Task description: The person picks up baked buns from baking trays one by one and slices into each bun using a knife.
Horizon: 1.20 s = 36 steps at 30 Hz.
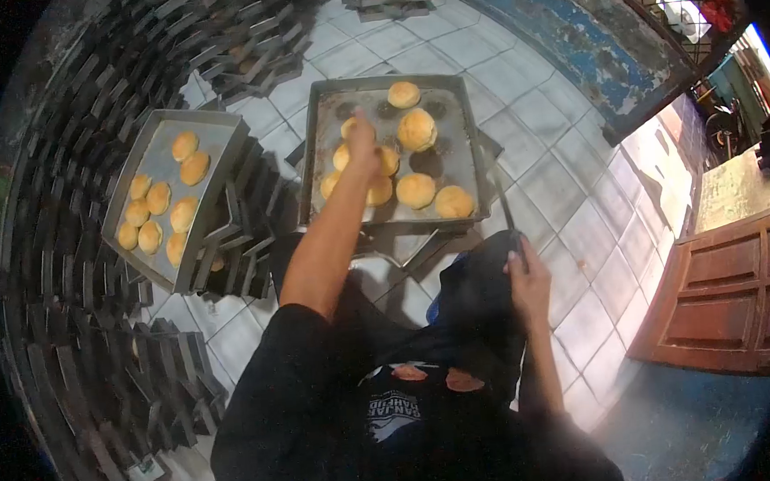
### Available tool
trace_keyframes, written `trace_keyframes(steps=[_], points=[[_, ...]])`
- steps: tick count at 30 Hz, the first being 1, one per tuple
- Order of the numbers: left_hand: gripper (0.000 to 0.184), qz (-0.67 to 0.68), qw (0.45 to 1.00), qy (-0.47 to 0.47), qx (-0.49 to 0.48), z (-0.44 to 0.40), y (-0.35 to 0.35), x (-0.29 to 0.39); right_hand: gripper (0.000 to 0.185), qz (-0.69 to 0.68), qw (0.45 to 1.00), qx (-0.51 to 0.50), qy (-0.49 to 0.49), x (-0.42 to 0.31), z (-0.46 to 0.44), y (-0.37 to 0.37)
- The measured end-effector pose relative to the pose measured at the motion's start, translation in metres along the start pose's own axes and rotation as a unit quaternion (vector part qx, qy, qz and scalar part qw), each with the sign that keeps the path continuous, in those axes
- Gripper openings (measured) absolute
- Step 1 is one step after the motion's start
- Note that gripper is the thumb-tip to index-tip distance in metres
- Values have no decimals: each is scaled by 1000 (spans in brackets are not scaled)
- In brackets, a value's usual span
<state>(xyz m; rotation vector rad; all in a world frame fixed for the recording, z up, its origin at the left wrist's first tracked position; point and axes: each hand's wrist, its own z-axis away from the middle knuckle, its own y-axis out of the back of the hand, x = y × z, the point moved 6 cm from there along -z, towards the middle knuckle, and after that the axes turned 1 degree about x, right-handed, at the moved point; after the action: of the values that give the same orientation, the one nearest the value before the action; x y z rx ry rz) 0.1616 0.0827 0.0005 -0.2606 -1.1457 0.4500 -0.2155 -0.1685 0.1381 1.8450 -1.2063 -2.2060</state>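
Observation:
In front of me a metal baking tray holds several golden round buns. My left hand reaches over its left half, among the buns and next to a bun partly hidden behind it. The fingers are smeared by motion, so whether they grip a bun is unclear. Beside my right knee, my right hand is closed around the dark handle of a long thin knife-like tool. Its blade points up along the tray's right side; the exact kind is hard to make out.
On the left, a second tray with several buns sits on stacked trays. More tray stacks line the left side. Another tray of buns stands at the back. White floor tiles and a wooden door are to the right.

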Motion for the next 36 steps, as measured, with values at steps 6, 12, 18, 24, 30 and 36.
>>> trace_keyframes(steps=[6, 12, 18, 24, 30, 36], points=[[74, -502, 822, -219, 157, 25, 106, 84, 40, -8, 998, 43, 43, 38, 21, -7], [77, -525, 851, -17, 14, 41, 171, 46, 40, -125, 989, 78, 29, 51, 11, -13], [64, -427, 901, -6, 70, 52, 167, 65, 45, -115, 990, 80, 16, 57, 13, -11], [66, -535, 834, -78, 111, 80, 135, 148, 43, -139, 988, 61, 23, 60, 12, -5], [55, -414, 892, -118, 140, 108, 239, 241, 40, -140, 989, 51, 11, 67, 10, -5], [31, -360, 894, -148, 220, 196, 368, 342, 38, -98, 994, 34, 27, 73, 0, -16]])
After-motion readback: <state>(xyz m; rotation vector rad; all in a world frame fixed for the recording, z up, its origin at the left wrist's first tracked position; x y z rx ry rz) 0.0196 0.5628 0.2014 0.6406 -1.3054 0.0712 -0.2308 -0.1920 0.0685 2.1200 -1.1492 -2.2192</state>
